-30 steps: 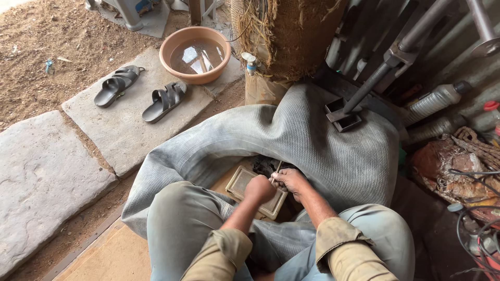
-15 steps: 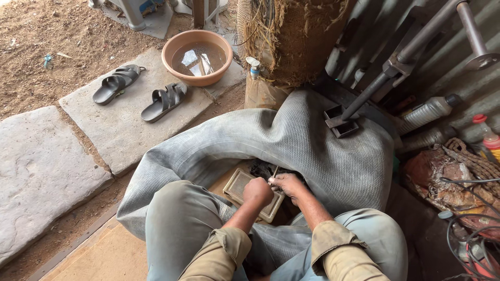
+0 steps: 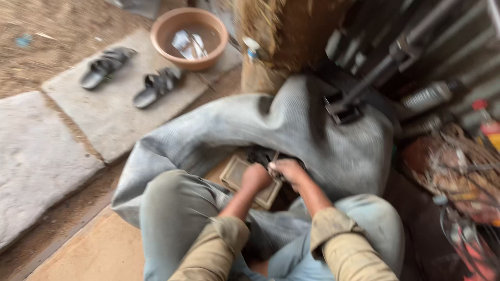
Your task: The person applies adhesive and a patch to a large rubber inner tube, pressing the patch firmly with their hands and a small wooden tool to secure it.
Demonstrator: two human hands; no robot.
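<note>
On the ground between our knees, seen from the head camera, our left hand [image 3: 256, 177] presses clenched on a flat wooden block [image 3: 237, 174] while our right hand [image 3: 288, 169] pinches a thin tool [image 3: 274, 157] against the big grey rubber tube [image 3: 291, 130]. We judge the tube heavy, floppy and best gripped by its folds.

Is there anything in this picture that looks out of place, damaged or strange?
The large grey rubber tube lies limp and crumpled across the person's lap, with a metal clamp pressing into its upper fold. Both hands, left hand and right hand, meet at its inner edge over a flat block. The picture is blurred; no damage shows.
</note>
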